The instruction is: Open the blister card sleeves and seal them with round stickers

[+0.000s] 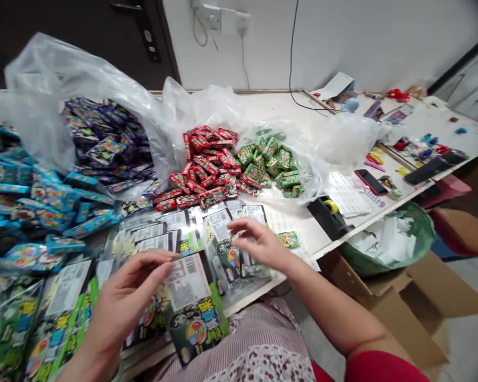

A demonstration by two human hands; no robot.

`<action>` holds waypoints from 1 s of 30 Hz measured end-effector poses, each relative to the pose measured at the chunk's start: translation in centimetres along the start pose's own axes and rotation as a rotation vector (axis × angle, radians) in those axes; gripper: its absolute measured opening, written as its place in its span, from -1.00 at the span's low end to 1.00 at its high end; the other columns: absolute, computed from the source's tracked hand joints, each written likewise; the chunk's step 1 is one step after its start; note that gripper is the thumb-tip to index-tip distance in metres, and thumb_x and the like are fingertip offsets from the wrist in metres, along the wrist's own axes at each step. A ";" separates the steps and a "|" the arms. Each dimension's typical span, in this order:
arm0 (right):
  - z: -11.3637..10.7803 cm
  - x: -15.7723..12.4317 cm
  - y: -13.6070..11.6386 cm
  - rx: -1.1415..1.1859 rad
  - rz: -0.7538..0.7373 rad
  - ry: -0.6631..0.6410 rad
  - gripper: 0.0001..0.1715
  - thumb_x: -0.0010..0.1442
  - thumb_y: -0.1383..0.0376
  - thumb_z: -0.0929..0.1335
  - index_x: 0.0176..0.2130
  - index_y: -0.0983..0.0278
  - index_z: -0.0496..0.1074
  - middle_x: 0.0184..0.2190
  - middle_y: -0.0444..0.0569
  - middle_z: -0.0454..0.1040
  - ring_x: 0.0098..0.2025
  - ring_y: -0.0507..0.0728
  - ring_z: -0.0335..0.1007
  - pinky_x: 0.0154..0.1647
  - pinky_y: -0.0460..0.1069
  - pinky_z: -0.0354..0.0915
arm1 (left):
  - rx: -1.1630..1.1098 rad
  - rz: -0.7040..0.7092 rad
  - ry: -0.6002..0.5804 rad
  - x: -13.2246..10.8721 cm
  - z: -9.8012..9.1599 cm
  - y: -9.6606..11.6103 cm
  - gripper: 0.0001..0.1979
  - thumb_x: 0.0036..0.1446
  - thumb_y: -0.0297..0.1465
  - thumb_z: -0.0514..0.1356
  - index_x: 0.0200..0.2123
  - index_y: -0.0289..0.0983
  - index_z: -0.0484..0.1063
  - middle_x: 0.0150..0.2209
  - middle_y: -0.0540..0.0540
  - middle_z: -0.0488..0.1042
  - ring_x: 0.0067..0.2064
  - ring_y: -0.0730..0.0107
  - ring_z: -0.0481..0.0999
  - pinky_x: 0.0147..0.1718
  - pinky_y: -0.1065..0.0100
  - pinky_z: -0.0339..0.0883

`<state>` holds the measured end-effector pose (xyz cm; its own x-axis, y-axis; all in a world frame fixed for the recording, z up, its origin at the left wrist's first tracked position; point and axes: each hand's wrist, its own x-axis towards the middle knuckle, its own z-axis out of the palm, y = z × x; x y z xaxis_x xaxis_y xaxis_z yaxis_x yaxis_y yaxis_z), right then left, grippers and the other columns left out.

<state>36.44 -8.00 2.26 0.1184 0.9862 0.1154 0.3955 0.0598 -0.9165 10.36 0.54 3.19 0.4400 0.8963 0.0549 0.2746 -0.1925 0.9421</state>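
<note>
My left hand (pixel 129 294) pinches the top edge of a green printed packet with a barcode label (pixel 191 300) at the table's front edge. My right hand (pixel 258 244) hovers just right of it, fingers spread and slightly blurred, holding nothing, above a row of similar flat packets (pixel 219 233). One small green box (pixel 289 239) lies alone beside my right hand. More green packets (pixel 43 323) overlap at the lower left.
Piles of small boxes fill the table: blue (pixel 43 201), purple (pixel 107 143) in a clear bag, red (pixel 207 164), green (pixel 271 162). A black tape dispenser (pixel 329 215), a phone (pixel 370 181), a green-lined bin (pixel 386 241) and a cardboard box (pixel 414 297) stand right.
</note>
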 end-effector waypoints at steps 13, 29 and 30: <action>-11.8 -3.8 12.3 -0.866 0.457 0.257 -0.69 0.22 0.39 0.29 -0.07 0.35 0.51 -0.04 0.17 0.45 0.02 0.23 0.30 0.06 0.03 0.15 | 0.026 -0.113 0.104 -0.1 0.8 -0.3 -0.86 0.05 -0.17 0.27 -0.37 -0.08 0.46 -0.23 0.16 0.54 -0.20 0.31 0.49 -0.26 0.31 0.45; -11.1 -6.5 7.3 -0.720 0.290 0.392 -0.77 0.18 0.16 0.34 -0.38 0.29 0.37 -0.33 0.03 0.40 -0.20 0.19 0.34 -0.10 0.09 0.26 | 0.006 0.055 -0.012 -0.1 1.2 0.2 -0.86 0.15 -0.27 0.23 -0.26 -0.19 0.44 -0.20 -0.02 0.52 -0.14 0.31 0.48 -0.14 0.34 0.40; -10.6 -5.9 5.8 -0.634 0.241 0.356 -0.75 0.20 0.14 0.33 -0.37 0.28 0.36 -0.36 -0.01 0.40 -0.25 0.16 0.35 -0.14 0.06 0.28 | -0.007 0.093 -0.020 -0.1 1.4 0.1 -0.86 0.15 -0.29 0.23 -0.25 -0.20 0.44 -0.21 -0.04 0.51 -0.15 0.31 0.48 -0.15 0.34 0.40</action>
<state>47.66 -15.09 0.32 0.5114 0.8453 0.1550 0.7557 -0.3565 -0.5494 11.55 -0.12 2.82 0.4805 0.8664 0.1358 0.2258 -0.2719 0.9355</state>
